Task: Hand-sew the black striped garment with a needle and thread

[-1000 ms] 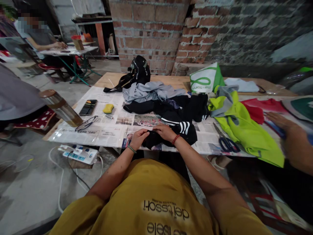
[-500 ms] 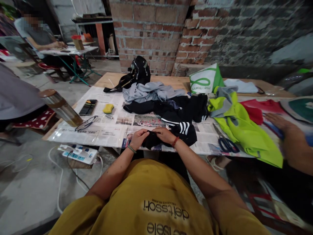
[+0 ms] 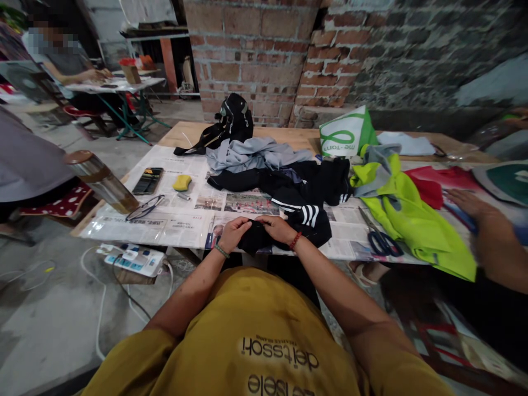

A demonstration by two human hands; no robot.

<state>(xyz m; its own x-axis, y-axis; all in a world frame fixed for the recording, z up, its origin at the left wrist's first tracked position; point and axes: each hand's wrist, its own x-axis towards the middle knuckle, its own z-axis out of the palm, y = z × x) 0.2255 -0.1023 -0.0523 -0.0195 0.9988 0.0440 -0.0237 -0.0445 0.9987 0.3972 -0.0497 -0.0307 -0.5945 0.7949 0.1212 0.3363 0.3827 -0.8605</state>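
Head view: your left hand [image 3: 234,232] and your right hand [image 3: 281,228] meet at the near edge of the table [image 3: 192,125], thumbs and fingertips pinching the black garment [image 3: 252,237] between them. Both grips look closed on the cloth, though the exact finger contact is too small to make out. The garment lies on the newspaper [image 3: 177,228] right in front of you — part of it bunched between your hands, a white-striped part spread beyond your right wrist.

Past your hands lies a grey cloth [image 3: 258,155], with a black bag [image 3: 237,118] behind it. To your right, the scissors [image 3: 384,243] rest just beside a neon garment [image 3: 421,212]; farther right is another person's hand [image 3: 466,203]. On your left are the glasses [image 3: 144,210], a yellow block [image 3: 182,182], a phone [image 3: 148,181] and a bottle [image 3: 105,186] — all well apart from your fingers.
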